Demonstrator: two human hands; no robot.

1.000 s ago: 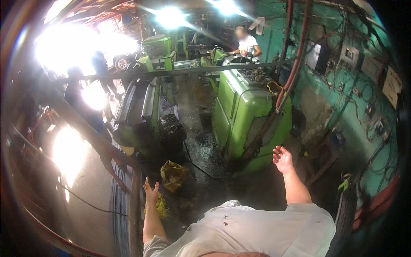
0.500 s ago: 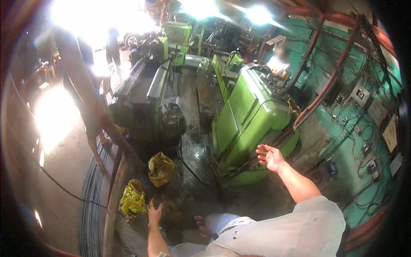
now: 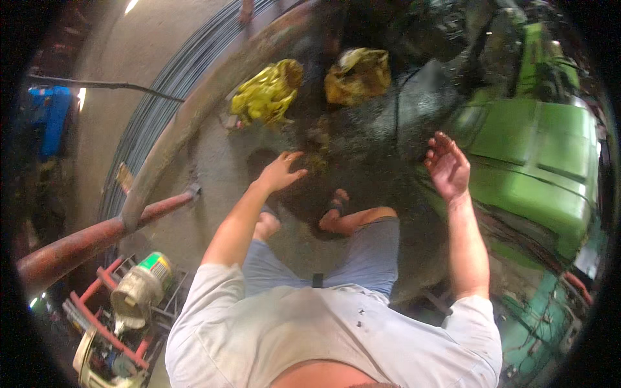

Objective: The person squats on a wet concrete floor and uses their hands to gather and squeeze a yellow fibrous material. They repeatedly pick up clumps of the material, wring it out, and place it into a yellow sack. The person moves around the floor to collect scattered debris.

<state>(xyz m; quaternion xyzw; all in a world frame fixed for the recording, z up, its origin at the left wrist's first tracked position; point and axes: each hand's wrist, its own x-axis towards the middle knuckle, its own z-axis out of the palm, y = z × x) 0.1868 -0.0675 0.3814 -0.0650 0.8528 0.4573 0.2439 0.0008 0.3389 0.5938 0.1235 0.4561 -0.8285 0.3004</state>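
Observation:
My left hand [image 3: 283,172] hangs in the air over the floor, its fingers apart and nothing in it. Beyond it lies a crumpled yellow plastic bag [image 3: 268,92]. A second, browner yellow sack [image 3: 358,76], its top gaping, rests to the right of that bag. My right hand [image 3: 448,165] is raised with the palm partly showing and dark smudges on the fingers; it too is empty. Close to its right stands a green machine [image 3: 533,145], which the hand appears not to touch.
A bundle of long thin metal rods [image 3: 174,74] curves along the left floor, beside a red-brown pipe [image 3: 84,249]. At lower left a red metal rack [image 3: 103,310] bears a dirty bucket [image 3: 141,291]. Dark wet floor [image 3: 362,139] spreads ahead of my feet.
My view has swung downward and turned left, so the bags now appear farther up and the rack has come into sight. Both hands stay empty; the co-worker is no longer visible.

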